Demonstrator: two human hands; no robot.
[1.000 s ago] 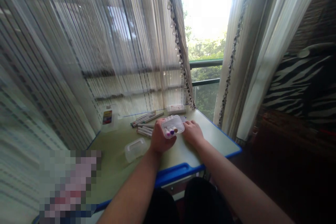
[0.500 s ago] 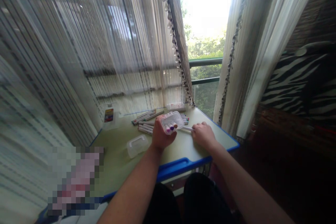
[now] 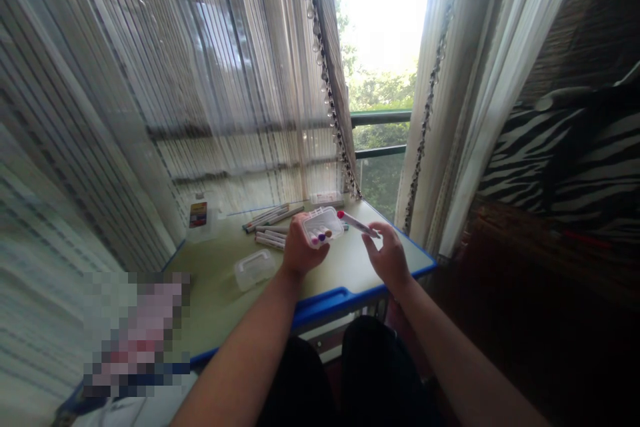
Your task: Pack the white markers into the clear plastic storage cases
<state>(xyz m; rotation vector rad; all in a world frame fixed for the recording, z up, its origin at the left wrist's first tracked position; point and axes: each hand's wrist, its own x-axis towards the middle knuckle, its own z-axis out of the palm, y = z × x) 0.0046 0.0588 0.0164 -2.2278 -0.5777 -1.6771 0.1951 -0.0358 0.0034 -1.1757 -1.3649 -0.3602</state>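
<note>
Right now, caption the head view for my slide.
Left hand holding clear case of markers; right hand holding red-ended marker.

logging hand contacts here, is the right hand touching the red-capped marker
Touching: the head view shows the right hand gripping the red-capped marker near the end away from its red cap.

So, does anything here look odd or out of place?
Mainly the pixelated patch at lower left: coarse squares hide what is there. The loose markers lie at differing angles on the table; I see no spill or damage.
</note>
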